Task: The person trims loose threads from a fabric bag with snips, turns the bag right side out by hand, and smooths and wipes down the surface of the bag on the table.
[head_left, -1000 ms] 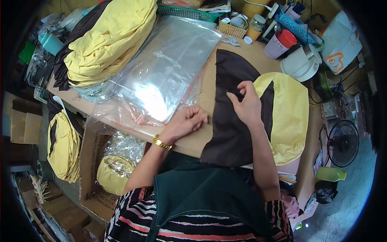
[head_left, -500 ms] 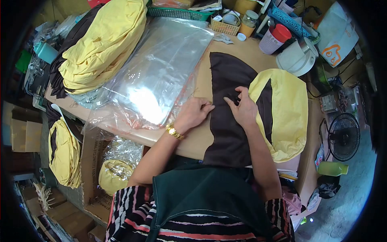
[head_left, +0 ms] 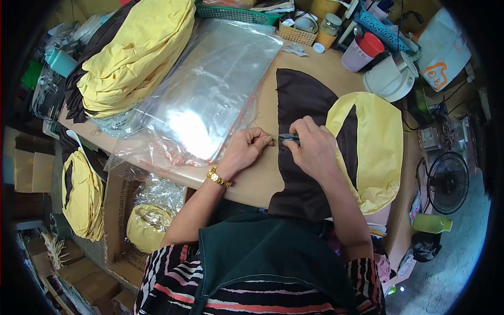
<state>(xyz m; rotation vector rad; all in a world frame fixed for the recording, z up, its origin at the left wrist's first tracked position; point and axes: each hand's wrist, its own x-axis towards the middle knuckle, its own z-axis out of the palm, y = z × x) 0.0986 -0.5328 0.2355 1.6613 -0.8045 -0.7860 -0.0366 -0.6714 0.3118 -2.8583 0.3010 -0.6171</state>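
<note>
A dark brown fabric piece (head_left: pixel 302 181) lies flat on the table, its left edge running up and down in front of me. In my right hand (head_left: pixel 313 144) is a small pair of thread snips (head_left: pixel 289 137), its tip at that edge. My left hand (head_left: pixel 249 148) is closed in a pinch just left of the edge, on what looks like a fine loose thread; the thread itself is barely visible. The brown piece adjoins a yellow fabric piece (head_left: pixel 380 152) with a brown opening, right of my right hand.
Clear plastic bags (head_left: pixel 210 89) cover the table's left part, beside a heap of yellow fabric (head_left: pixel 136 58). At the back stand a basket (head_left: pixel 297 32), a jar (head_left: pixel 328 30) and a pink cup (head_left: pixel 358 55). A cardboard box (head_left: pixel 118 226) sits below left; a fan (head_left: pixel 447 182) is at right.
The snips have turned in my right hand, so their tip now points left at the fabric's edge. My left hand has drawn slightly left, away from the edge.
</note>
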